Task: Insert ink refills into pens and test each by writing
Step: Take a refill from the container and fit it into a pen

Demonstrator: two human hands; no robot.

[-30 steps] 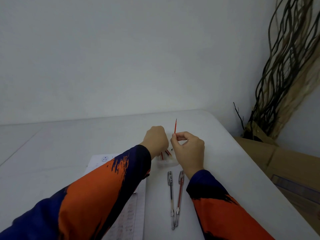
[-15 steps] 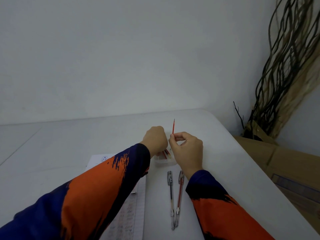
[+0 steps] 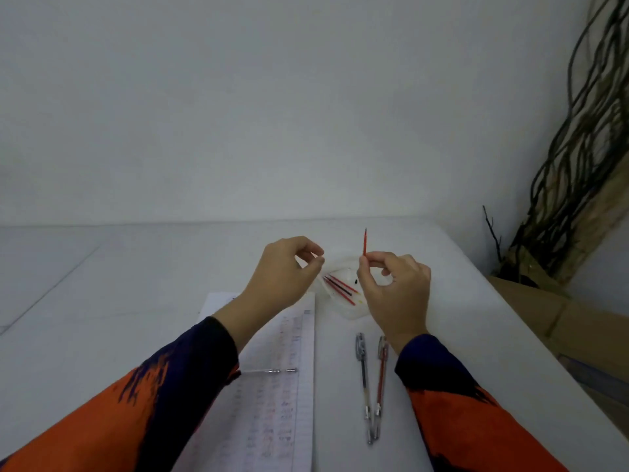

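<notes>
My right hand [image 3: 394, 291] pinches a thin red refill [image 3: 365, 241] between thumb and forefinger, and the refill points straight up. My left hand [image 3: 284, 272] hovers a little to the left, apart from the refill, with its fingers curled and fingertips together. I see nothing between them. Between the hands a clear shallow dish [image 3: 352, 313] holds several red and dark refills [image 3: 340, 288]. Two assembled pens lie side by side below the dish, a dark one [image 3: 363, 379] and a red one [image 3: 382, 376]. A clear pen part [image 3: 272, 371] rests on the paper sheet [image 3: 272, 410].
The white table [image 3: 119, 301] meets a plain wall behind. Its right edge runs diagonally past my right arm. Beyond that edge stand a cardboard box [image 3: 561, 321] and a bundle of dry twisted branches [image 3: 578, 165].
My hands were touching around the refill; the left has pulled away to the left. The dish and its refills, hidden before, now show. My right hand still holds the refill upright.
</notes>
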